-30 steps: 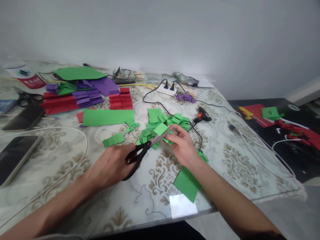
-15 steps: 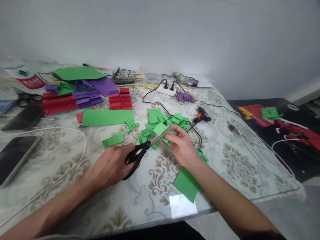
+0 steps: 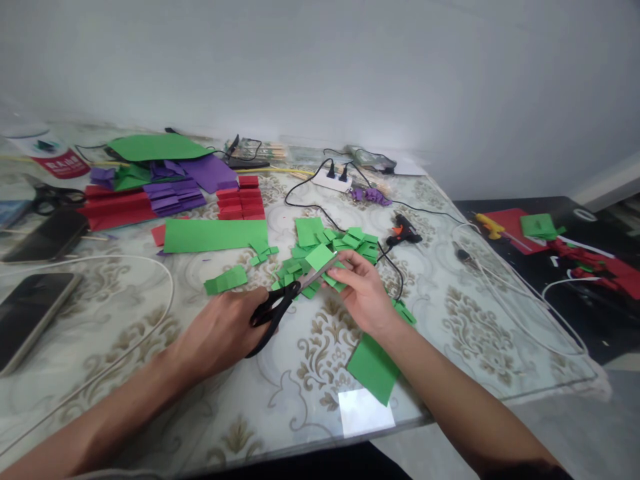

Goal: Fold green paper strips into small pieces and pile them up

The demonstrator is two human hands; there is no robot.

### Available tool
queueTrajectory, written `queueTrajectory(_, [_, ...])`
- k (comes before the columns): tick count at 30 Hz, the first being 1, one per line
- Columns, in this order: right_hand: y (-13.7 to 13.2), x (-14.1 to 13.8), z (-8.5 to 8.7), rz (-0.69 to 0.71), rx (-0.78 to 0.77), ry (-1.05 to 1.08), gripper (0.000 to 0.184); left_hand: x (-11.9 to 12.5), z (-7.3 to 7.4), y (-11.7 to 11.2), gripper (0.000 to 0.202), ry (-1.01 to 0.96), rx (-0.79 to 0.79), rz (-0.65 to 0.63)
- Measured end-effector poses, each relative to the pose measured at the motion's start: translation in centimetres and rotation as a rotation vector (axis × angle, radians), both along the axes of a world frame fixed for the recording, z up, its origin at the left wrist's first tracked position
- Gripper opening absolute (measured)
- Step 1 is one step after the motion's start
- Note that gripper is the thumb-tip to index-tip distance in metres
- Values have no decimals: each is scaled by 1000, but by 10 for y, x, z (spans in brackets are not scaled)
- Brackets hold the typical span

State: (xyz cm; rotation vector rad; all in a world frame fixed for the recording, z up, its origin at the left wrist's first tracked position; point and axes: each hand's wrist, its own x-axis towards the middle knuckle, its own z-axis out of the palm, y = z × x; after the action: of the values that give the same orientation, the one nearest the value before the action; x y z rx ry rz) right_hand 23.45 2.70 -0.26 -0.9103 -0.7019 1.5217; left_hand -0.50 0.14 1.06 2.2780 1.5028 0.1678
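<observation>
Black-handled scissors (image 3: 274, 311) are gripped in my left hand (image 3: 227, 330), their blades angled up and right across a small green paper piece (image 3: 321, 258). My right hand (image 3: 364, 291) pinches green paper between thumb and fingers beside the blade tips. Behind and under the blades lies a pile of small cut green paper pieces (image 3: 363, 245). A larger green paper piece (image 3: 376, 370) rests beneath my right forearm. To the left of the pile are a long green paper strip (image 3: 215, 235) and a short creased green strip (image 3: 226, 279).
A black glue gun (image 3: 403, 231) and a white power strip (image 3: 333, 179) with cords sit behind my right hand. Red folded paper (image 3: 241, 200) and purple folded paper (image 3: 175, 195) lie at the back left. Phones (image 3: 35, 313) and a white cable (image 3: 171, 287) are on the left.
The scissor handles have shifted very slightly, the blades drawing a little closer together on the green paper. Everything else stays in place.
</observation>
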Motion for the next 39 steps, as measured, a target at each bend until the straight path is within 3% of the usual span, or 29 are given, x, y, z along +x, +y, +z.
queueTrajectory(39, [1,1,0,1,-61,20,32,2,-1,-1,25,34,-15,71])
